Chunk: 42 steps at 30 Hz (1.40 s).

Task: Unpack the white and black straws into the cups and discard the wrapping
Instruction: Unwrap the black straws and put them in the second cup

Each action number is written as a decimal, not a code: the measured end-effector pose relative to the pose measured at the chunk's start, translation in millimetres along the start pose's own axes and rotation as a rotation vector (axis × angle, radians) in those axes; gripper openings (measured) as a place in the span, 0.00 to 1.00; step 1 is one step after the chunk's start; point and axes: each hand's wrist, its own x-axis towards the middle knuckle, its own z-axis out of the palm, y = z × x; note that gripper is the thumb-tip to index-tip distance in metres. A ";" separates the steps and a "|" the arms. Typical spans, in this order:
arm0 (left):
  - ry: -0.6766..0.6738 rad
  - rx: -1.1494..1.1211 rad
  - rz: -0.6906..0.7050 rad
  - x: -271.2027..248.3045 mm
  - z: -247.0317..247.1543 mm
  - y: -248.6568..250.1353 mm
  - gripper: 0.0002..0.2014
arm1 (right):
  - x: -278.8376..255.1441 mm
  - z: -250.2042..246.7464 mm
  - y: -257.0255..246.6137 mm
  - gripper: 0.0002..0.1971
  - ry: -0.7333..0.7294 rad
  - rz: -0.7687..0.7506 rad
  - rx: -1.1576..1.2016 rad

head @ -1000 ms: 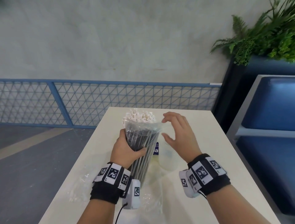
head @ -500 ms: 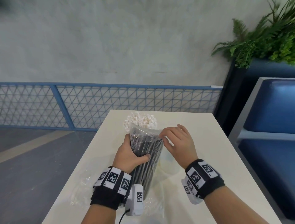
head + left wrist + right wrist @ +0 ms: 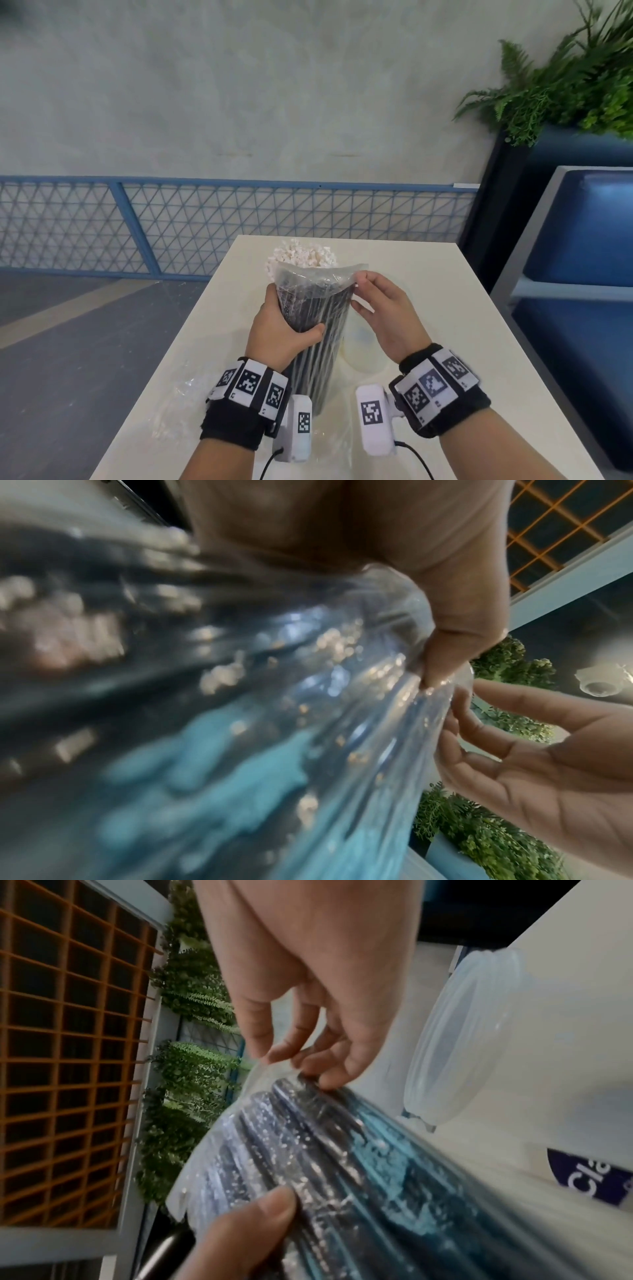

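Standing upright in the wrapped left hand [image 3: 281, 334], the pack of black straws [image 3: 317, 329] had its bag's top edge [image 3: 322, 270] pinched by the right hand [image 3: 385, 317].

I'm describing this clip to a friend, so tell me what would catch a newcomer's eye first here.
First, the bundle of black straws in clear plastic wrapping, standing upright mid-table: the left hand grips its middle while the right hand pinches the wrapping's top edge. Just behind it, white straws fan out of a cup. A green plant fills the upper right corner.
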 end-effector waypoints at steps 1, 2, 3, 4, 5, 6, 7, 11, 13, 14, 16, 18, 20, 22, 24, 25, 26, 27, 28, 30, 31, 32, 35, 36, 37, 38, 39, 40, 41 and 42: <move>0.004 0.000 -0.002 0.0 -0.4 0.3 0.36 | -0.6 0.0 -0.3 0.03 -0.020 0.001 -0.001; 0.008 0.001 0.000 0.3 -0.9 0.1 0.36 | -1.2 0.1 -0.3 0.03 -0.033 -0.003 -0.013; 0.011 0.004 0.005 0.4 -1.5 -0.1 0.34 | -1.9 0.2 -0.2 0.03 -0.037 -0.011 -0.028; 0.011 0.008 0.011 0.2 -1.7 -0.4 0.32 | -2.8 0.5 0.0 0.02 -0.034 -0.022 -0.039; 0.012 0.011 0.020 0.3 -2.1 -0.6 0.32 | -3.3 1.1 0.2 0.02 -0.030 -0.035 -0.045; 0.011 0.012 0.025 0.4 -2.0 -0.8 0.31 | -3.8 2.2 0.4 0.02 -0.031 -0.051 -0.045; 0.009 0.012 0.024 0.7 -1.7 -1.1 0.31 | -4.2 3.7 0.5 0.02 -0.036 -0.067 -0.039; 0.003 -0.003 0.011 0.4 -0.7 -1.0 0.31 | -4.8 6.0 2.3 0.02 -0.027 -0.114 -0.035; -0.004 -0.005 0.012 0.5 -1.4 -1.4 0.31 | -4.6 4.5 2.4 0.01 -0.025 -0.116 -0.022; -0.008 -0.005 0.011 0.1 -1.8 -1.4 0.31 | -4.7 3.8 2.3 0.02 -0.025 -0.118 -0.016; -0.008 -0.008 0.004 -0.5 -1.5 -1.9 0.31 | -4.8 3.6 1.8 0.02 -0.024 -0.127 -0.013; -0.006 -0.018 -0.015 -1.9 0.1 -2.7 0.32 | -5.2 4.6 1.9 0.03 -0.020 -0.134 -0.017; -0.006 -0.022 -0.036 -4.1 1.4 -3.6 0.36 | -5.3 3.9 2.7 0.03 -0.018 -0.133 -0.019; -0.010 -0.025 -0.042 -6.5 0.9 -3.3 0.38 | -5.5 2.3 2.8 0.03 -0.022 -0.126 -0.020; -0.015 -0.027 -0.042 -7.4 0.0 -2.9 0.39 | -5.8 1.0 2.1 0.03 -0.034 -0.121 -0.031; -0.020 -0.025 -0.047 -7.7 -0.3 -2.6 0.39 | -6.6 1.1 1.5 0.03 -0.041 -0.119 -0.036; -0.023 -0.023 -0.052 -8.0 -0.3 -2.2 0.40 | -7.3 1.2 1.1 0.03 -0.042 -0.120 -0.041; -0.026 -0.021 -0.057 -8.3 -0.1 -2.4 0.40 | -8.0 1.7 0.7 0.04 -0.041 -0.119 -0.042; -0.028 -0.019 -0.056 -8.2 0.2 -2.0 0.40 | -8.1 2.1 0.2 0.04 -0.039 -0.121 -0.045; -0.030 -0.014 -0.055 -8.5 0.9 -2.0 0.41 | -8.3 2.6 -0.6 0.05 -0.035 -0.124 -0.049; -0.029 -0.014 -0.058 -8.5 1.2 -2.3 0.41 | -8.3 2.7 -0.9 0.04 -0.035 -0.124 -0.052; -0.027 -0.015 -0.061 -8.8 1.6 -2.3 0.41 | -8.6 3.2 -1.5 0.04 -0.035 -0.121 -0.058; -0.019 -0.017 -0.058 -9.5 2.2 -2.6 0.40 | -9.8 4.3 -2.1 0.05 -0.022 -0.084 -0.065; -0.016 -0.012 -0.051 -9.6 2.3 -2.3 0.38 | -9.9 4.1 -2.0 0.07 -0.011 -0.060 -0.063; -0.015 -0.003 -0.044 -9.6 2.3 -2.2 0.36 | -10.1 3.9 -1.9 0.08 0.000 -0.026 -0.050; -0.013 0.005 -0.036 -9.3 2.5 -2.3 0.34 | -10.1 3.2 -1.5 0.08 0.009 0.010 -0.031; -0.010 0.009 -0.030 -8.9 3.0 -2.9 0.33 | -10.9 3.3 -1.4 0.08 0.017 0.040 -0.010; -0.004 0.009 -0.028 -8.9 3.7 -3.1 0.32 | -11.5 2.9 -0.1 0.05 0.025 0.060 -0.002; 0.004 0.005 -0.029 -8.7 4.4 -3.1 0.32 | -12.5 3.5 0.7 0.02 0.035 0.065 -0.005; 0.012 -0.003 -0.031 -8.9 5.4 -2.8 0.32 | -14.0 4.2 2.1 0.02 0.054 0.059 -0.025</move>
